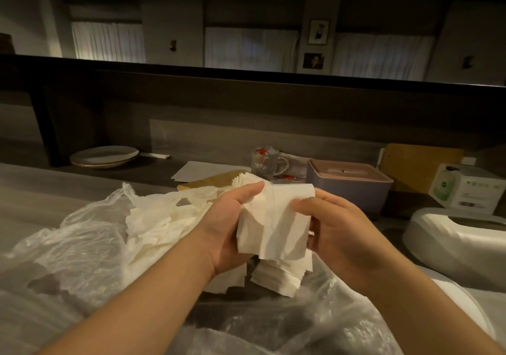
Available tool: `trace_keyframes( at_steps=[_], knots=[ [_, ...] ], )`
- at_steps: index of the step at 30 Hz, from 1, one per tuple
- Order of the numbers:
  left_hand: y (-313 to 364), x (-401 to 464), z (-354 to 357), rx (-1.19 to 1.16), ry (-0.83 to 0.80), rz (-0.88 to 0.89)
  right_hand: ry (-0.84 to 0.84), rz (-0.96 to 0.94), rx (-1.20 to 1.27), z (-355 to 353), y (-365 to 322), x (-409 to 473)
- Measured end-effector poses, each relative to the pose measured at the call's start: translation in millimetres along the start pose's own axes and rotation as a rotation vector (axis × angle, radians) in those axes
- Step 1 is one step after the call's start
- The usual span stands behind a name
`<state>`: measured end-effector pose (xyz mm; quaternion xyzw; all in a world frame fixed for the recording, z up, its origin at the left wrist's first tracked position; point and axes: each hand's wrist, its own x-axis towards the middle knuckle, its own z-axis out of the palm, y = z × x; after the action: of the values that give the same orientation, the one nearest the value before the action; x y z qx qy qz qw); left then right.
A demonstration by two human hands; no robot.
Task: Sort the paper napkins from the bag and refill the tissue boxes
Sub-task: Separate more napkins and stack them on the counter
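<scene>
From the head camera we see our left hand [230,226] and right hand [339,234] meeting over a wad of white napkins [273,223], the fingers of both curled round its sides and the thumbs pressed on its face, held above the counter. Below it a squared stack of napkins [276,275] lies on the clear plastic bag [82,245], and loose, crumpled ones [153,226] spill from the bag's mouth to the left. The pink-lidded tissue box [350,187] waits just beyond our right hand, and a white box [460,234] sits further right. We judge the thin sheets could tear or slip askew if we squeeze unevenly, and the slick bag could let the stack slide. The counter [32,198] is grey and wood-grained, carrying plates [104,156], a glass mug [267,161] and a carton [468,187]; the room behind is dim, with curtained windows.
</scene>
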<state>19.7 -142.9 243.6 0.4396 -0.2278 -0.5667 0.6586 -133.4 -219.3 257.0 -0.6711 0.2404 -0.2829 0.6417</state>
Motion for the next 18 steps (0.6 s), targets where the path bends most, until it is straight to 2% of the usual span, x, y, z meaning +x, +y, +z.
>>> trace_keyframes(
  at_steps=[2, 7, 14, 18],
  knots=[
    [-2, -2, 1, 0.038, -0.044, -0.003, 0.009, -0.028, -0.063, 0, 3, 1],
    [-8, 0, 2, -0.002, -0.095, -0.038, 0.063, 0.05, -0.15, 5, 7, 3],
    [-13, 0, 7, -0.03, -0.203, -0.067, 0.216, 0.119, -0.129, 8, 14, 6],
    [-12, -3, 11, -0.004, -0.164, -0.09, 0.222, 0.133, -0.095, 11, 16, 7]
  ],
)
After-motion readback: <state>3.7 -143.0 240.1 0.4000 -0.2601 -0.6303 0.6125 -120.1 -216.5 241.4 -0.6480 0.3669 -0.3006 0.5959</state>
